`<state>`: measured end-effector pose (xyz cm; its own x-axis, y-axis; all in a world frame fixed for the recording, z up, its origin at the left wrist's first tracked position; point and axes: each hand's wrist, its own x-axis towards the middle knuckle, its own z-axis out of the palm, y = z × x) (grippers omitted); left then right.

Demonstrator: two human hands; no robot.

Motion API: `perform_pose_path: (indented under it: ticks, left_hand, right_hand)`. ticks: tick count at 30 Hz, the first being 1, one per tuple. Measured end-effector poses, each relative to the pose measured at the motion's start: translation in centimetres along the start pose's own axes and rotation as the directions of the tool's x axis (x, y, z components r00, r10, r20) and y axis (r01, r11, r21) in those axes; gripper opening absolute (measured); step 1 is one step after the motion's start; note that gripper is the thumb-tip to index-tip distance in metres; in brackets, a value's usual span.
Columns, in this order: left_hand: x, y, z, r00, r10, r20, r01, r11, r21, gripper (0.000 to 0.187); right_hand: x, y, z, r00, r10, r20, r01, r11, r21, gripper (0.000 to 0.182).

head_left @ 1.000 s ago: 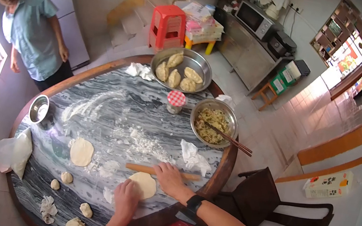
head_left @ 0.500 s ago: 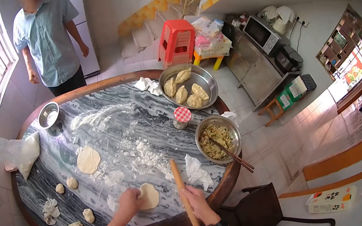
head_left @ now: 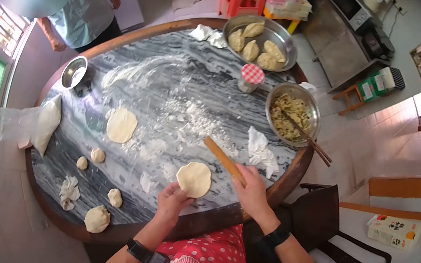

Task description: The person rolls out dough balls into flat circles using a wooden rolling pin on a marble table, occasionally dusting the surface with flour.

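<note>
My left hand (head_left: 175,199) pinches the lower left edge of a round, flat dough wrapper (head_left: 194,179) near the table's front edge. Just to the right, my right hand (head_left: 252,189) is closed around the near end of a wooden rolling pin (head_left: 223,159), whose far end points up and left over the marble top. A second flat dough round (head_left: 122,125) lies on the marble further left. Small dough pieces (head_left: 98,155) and a larger lump (head_left: 97,219) are at the left front. Loose flour (head_left: 195,120) is scattered beyond my hands.
A steel basin (head_left: 235,22) of dumplings, a red-checked lidded jar (head_left: 251,77) and a bowl of filling with chopsticks (head_left: 292,115) stand at the back right. A small metal bowl (head_left: 74,72) is at left. A person (head_left: 84,2) stands beyond the table; a dark chair (head_left: 318,224) is right.
The view has tipped downward. My left hand has raised the wrapper's edge and now shows its fingers under it. The rolling pin has tilted further left in my right hand.
</note>
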<state>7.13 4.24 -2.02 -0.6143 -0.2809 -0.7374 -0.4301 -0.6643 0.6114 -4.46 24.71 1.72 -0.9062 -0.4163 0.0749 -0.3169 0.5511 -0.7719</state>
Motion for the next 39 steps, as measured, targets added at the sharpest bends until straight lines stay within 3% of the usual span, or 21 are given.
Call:
perform_pose_path:
  ticks: [2, 3, 4, 5, 6, 7, 8, 9, 10, 12, 13, 19, 26, 28, 31, 34, 35, 36, 37, 38, 39]
  left_hand:
    - [-0.6, 0.2, -1.2, 0.991, -0.088, -0.098, 0.089, 0.996, 0.007, 0.024]
    - [-0.9, 0.1, -1.8, 0.989, -0.094, -0.113, 0.095, 0.995, 0.003, 0.024]
    - [-1.1, 0.0, -2.3, 0.991, -0.001, -0.137, 0.016, 0.993, 0.113, 0.025]
    - [-1.3, 0.0, -2.7, 0.984, 0.096, -0.149, -0.061, 0.973, 0.223, 0.025]
    - [-1.5, 0.1, -3.0, 0.982, 0.093, -0.162, -0.057, 0.974, 0.217, 0.025]
    - [-1.8, 0.2, -3.4, 0.877, 0.481, 0.000, -0.384, 0.699, 0.604, 0.027]
    - [-2.1, 0.2, -4.0, 0.658, 0.691, 0.299, -0.565, 0.191, 0.802, 0.029]
    - [-2.1, 0.3, -4.4, 0.608, 0.635, 0.477, -0.645, 0.044, 0.763, 0.044]
    - [-2.3, 0.2, -4.3, 0.617, 0.636, 0.464, -0.635, 0.054, 0.771, 0.044]
    - [-2.6, -0.2, -3.5, 0.543, 0.482, 0.688, -0.653, -0.273, 0.707, 0.053]
    - [-2.3, -0.9, -4.0, 0.607, 0.373, 0.702, -0.614, -0.340, 0.712, 0.071]
    - [-2.3, -1.0, -4.7, 0.716, 0.159, 0.680, -0.579, -0.409, 0.705, 0.094]
    - [-2.9, -0.3, -3.8, 0.727, 0.183, 0.662, -0.546, -0.431, 0.719, 0.092]
    - [-3.2, 0.6, -3.2, 0.713, 0.179, 0.678, -0.532, -0.492, 0.689, 0.088]
    - [-3.0, 1.2, -2.7, 0.725, 0.302, 0.619, -0.533, -0.323, 0.782, 0.078]
    - [-0.8, 1.2, -1.8, 0.733, 0.329, 0.596, -0.508, -0.318, 0.801, 0.070]
    - [0.2, 1.6, -1.8, 0.703, 0.375, 0.604, -0.565, -0.223, 0.795, 0.064]
    - [2.1, 0.8, -1.9, 0.632, 0.505, 0.588, -0.559, -0.229, 0.797, 0.057]
    - [5.2, -1.4, -2.9, 0.654, 0.480, 0.585, -0.549, -0.231, 0.803, 0.051]
    - [7.6, -2.9, -3.3, 0.675, 0.450, 0.585, -0.546, -0.229, 0.806, 0.046]
    - [8.2, -3.0, -2.7, 0.660, 0.467, 0.588, -0.541, -0.247, 0.804, 0.046]
  right_hand:
    - [-0.3, -0.8, 2.1, 0.998, 0.006, 0.064, -0.007, 1.000, 0.016, 0.041]
    - [-0.4, -1.0, 3.2, 0.987, -0.127, 0.094, 0.134, 0.988, -0.071, 0.043]
    - [-0.3, -1.2, 4.0, 0.957, -0.257, 0.133, 0.277, 0.948, -0.155, 0.046]
    - [-0.1, -1.3, 4.5, 0.927, -0.314, 0.207, 0.350, 0.921, -0.170, 0.045]
    - [0.1, -0.9, 5.0, 0.923, -0.317, 0.217, 0.354, 0.921, -0.162, 0.045]
    - [0.2, -0.2, 5.8, 0.883, -0.387, 0.267, 0.446, 0.868, -0.217, 0.043]
    - [0.2, 0.1, 6.4, 0.835, -0.447, 0.321, 0.532, 0.805, -0.262, 0.042]
    - [0.1, 0.1, 6.6, 0.830, -0.447, 0.333, 0.535, 0.807, -0.250, 0.042]
    - [0.1, 0.0, 6.7, 0.855, -0.433, 0.286, 0.502, 0.829, -0.247, 0.041]
    - [0.2, -0.2, 7.0, 0.873, -0.415, 0.255, 0.473, 0.848, -0.241, 0.040]
    - [0.0, -0.4, 7.3, 0.882, -0.394, 0.257, 0.457, 0.848, -0.268, 0.040]
    - [5.5, -2.1, 10.2, 0.880, -0.355, 0.316, 0.468, 0.760, -0.451, 0.047]
    - [10.5, -2.1, 11.8, 0.919, -0.271, 0.287, 0.387, 0.757, -0.526, 0.061]
    - [10.8, -1.6, 12.0, 0.916, -0.266, 0.300, 0.391, 0.759, -0.520, 0.060]
    - [12.4, -1.8, 11.9, 0.935, -0.185, 0.302, 0.319, 0.809, -0.493, 0.059]
    - [14.4, -4.6, 12.2, 0.957, -0.078, 0.278, 0.142, 0.965, -0.222, 0.059]
    - [15.6, -5.7, 12.3, 0.811, -0.407, 0.420, 0.468, 0.882, -0.047, 0.055]
    - [16.4, -7.0, 12.1, 0.553, -0.665, 0.501, 0.704, 0.695, 0.145, 0.051]
    - [15.5, -10.9, 11.8, 0.611, -0.514, 0.602, 0.287, 0.853, 0.437, 0.047]
    - [13.6, -15.3, 10.4, 0.563, -0.373, 0.737, -0.223, 0.790, 0.570, 0.044]
    - [13.4, -20.3, 6.3, 0.380, -0.374, 0.846, -0.227, 0.849, 0.477, 0.043]
